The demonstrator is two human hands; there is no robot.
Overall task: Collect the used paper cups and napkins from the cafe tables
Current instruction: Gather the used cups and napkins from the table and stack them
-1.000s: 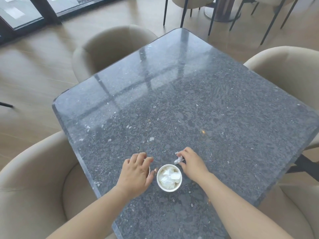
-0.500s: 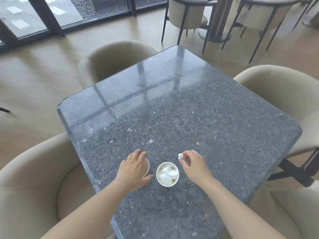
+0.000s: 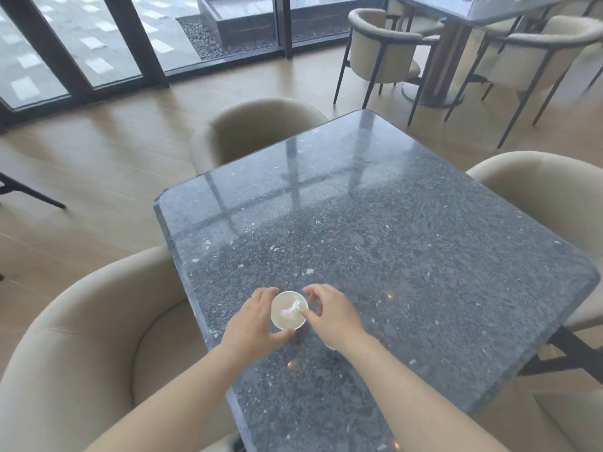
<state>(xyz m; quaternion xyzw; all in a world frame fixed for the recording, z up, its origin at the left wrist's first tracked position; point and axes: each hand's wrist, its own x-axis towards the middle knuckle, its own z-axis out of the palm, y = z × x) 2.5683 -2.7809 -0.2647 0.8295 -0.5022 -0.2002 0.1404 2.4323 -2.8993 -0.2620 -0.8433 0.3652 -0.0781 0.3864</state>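
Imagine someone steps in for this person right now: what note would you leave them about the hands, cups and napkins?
Left hand: grips the paper cup by its side, over the near part of the table.
Right hand: fingers curled over the cup's rim, at a napkin scrap inside; whether it pinches the scrap is unclear.
Done: that scrap is in the cup.
Left: a white sliver under the right wrist may be a second cup. Check it, then carry everything off.

Just right of the paper cup (image 3: pixel 288 308), a second cup (image 3: pixel 330 347) was nearly all hidden under the wrist of the right hand (image 3: pixel 336 316), only a white sliver showed. The left hand (image 3: pixel 251 321) wrapped round the paper cup and covered its left wall. The napkin scrap (image 3: pixel 291 310) inside was blurry, couldn't tell if the right fingers pinched it.
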